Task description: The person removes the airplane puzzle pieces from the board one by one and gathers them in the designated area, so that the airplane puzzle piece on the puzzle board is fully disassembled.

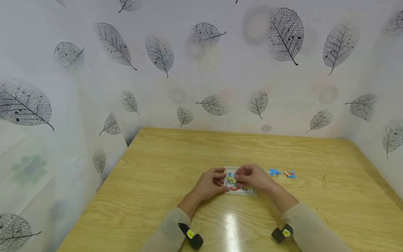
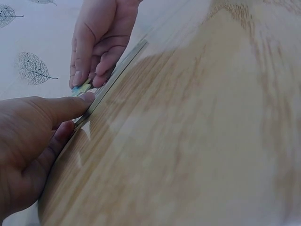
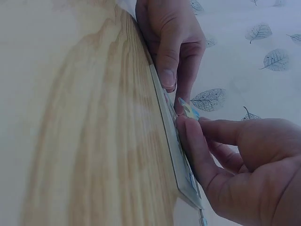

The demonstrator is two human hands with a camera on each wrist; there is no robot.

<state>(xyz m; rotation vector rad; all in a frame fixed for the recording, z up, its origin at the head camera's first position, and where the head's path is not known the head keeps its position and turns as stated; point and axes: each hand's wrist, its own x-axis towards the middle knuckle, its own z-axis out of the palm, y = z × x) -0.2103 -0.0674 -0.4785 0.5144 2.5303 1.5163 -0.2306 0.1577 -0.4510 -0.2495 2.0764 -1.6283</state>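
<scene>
Yellow and blue puzzle piece (image 3: 189,110) is in the right hand (image 1: 256,179) at the moment, pinched between thumb and fingertips right above the puzzle board (image 1: 253,193). Both forearms come in from the bottom of the head view and angle toward each other, so the hands face across the board. Right hand comes in from the right, fingers bent and bunched at the tips. Left hand (image 1: 209,183) holds the board's left side, thumb on the near left corner, index up by the far one, other fingers curled in between.

The piece is tipped rather than flat; from the right wrist its long axis slants from upper left to lower right. Can't tell if it's touching the board. Board lies on the wood table (image 1: 157,157), near edge running roughly left to right; fingers cover too much to say which side is longer. Loose pieces (image 1: 289,174) sit just right of it.
</scene>
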